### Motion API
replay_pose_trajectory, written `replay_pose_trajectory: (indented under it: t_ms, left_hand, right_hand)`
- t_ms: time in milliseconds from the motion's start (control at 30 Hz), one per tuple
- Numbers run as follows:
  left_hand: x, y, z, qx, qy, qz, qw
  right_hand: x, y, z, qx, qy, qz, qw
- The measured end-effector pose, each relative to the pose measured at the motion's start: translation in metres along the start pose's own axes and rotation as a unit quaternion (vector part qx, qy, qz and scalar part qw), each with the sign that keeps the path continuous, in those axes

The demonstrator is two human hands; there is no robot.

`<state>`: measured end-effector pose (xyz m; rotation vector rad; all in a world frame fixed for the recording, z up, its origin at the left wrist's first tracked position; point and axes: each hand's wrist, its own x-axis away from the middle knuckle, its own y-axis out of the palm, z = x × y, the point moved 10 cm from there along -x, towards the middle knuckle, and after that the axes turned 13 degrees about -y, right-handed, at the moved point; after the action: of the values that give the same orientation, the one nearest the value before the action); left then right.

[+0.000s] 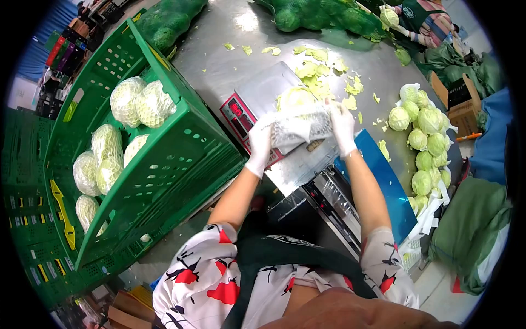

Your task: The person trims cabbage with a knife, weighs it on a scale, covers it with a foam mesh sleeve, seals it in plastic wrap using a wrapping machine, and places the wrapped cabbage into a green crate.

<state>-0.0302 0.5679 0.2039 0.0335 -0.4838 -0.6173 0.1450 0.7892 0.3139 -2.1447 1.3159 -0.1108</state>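
Observation:
My left hand (261, 143) and my right hand (343, 128), both in white gloves, are closed on opposite ends of a sheet of clear plastic film (302, 128). The film is stretched between them, with glare and folds across it. Just behind its upper edge shows a pale green cabbage (296, 98); whether the film touches it I cannot tell. Under and beyond the film lies a weighing scale (268, 83) with a red display panel (238, 114), close to my left hand. Below my hands sits a film wrapping machine (331, 200) with a blue side plate (386, 186).
A green crate (192, 142) at left holds several wrapped cabbages (107, 151). Unwrapped cabbages (424, 142) are lined up at right. Loose leaves (315, 74) litter the metal table (213, 57). Green net sacks (307, 16) lie at the back. Another person (424, 22) stands far right.

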Motion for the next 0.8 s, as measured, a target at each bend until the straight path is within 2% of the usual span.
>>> replay_pose_trajectory:
  t_ms: [33,100,167,233,300,333,400,433,500,533,600,633,667,700,733,767,800]
  left_hand:
    - [-0.016,-0.006,0.009,-0.044,0.096,0.066,0.992]
    - [-0.042,0.018,-0.011,0.086,-0.109,-0.002,0.990]
    - [-0.052,0.042,0.005,0.192,-0.133,-0.065,0.970]
    - [-0.054,0.044,0.010,0.200,-0.141,-0.065,0.967]
    - [-0.064,0.043,0.001,0.239,-0.164,-0.085,0.953]
    - [-0.066,0.042,0.000,0.258,-0.127,-0.079,0.954]
    - [-0.039,0.069,-0.016,0.359,-0.218,-0.193,0.887]
    - [-0.003,0.086,-0.001,0.400,-0.256,-0.249,0.844]
    - [0.041,0.102,0.017,0.401,-0.256,-0.300,0.827]
    - [0.056,0.111,0.020,0.399,-0.257,-0.329,0.816]
    - [0.063,0.117,-0.011,0.356,-0.307,-0.316,0.824]
    - [0.069,0.120,-0.024,0.334,-0.331,-0.310,0.827]
    - [0.088,0.131,-0.018,0.368,-0.388,-0.315,0.784]
    - [0.093,0.137,-0.008,0.326,-0.380,-0.324,0.803]
    - [0.094,0.145,0.003,0.282,-0.368,-0.335,0.820]
    - [0.100,0.160,0.021,0.238,-0.353,-0.347,0.836]
    - [0.113,0.175,0.034,0.215,-0.346,-0.335,0.850]
  right_hand:
    - [-0.015,0.012,0.001,-0.021,0.001,0.010,1.000]
    - [-0.047,0.053,0.022,-0.066,-0.023,-0.048,0.996]
    - [-0.065,0.076,0.037,-0.041,-0.007,-0.092,0.995]
    - [-0.069,0.089,0.050,0.053,0.047,-0.127,0.989]
    - [-0.064,0.084,0.039,0.047,0.011,-0.098,0.994]
    - [-0.056,0.078,0.029,0.024,0.007,-0.083,0.996]
    - [-0.025,0.051,-0.012,-0.043,-0.021,-0.034,0.998]
    - [-0.014,0.045,-0.012,-0.097,0.033,-0.057,0.993]
    - [0.007,0.035,-0.007,-0.210,0.137,-0.089,0.964]
    - [0.016,0.031,-0.011,-0.294,0.143,-0.114,0.938]
    - [0.032,0.014,-0.020,-0.453,0.140,-0.157,0.867]
    - [0.042,0.006,-0.005,-0.476,0.163,-0.185,0.844]
    - [0.053,-0.005,0.018,-0.498,0.185,-0.212,0.820]
    - [0.064,-0.020,0.032,-0.519,0.203,-0.238,0.795]
    - [0.075,-0.044,0.035,-0.504,0.222,-0.259,0.794]
    - [0.080,-0.083,0.039,-0.436,0.165,-0.192,0.864]
    - [0.091,-0.109,0.034,-0.453,0.151,-0.143,0.867]
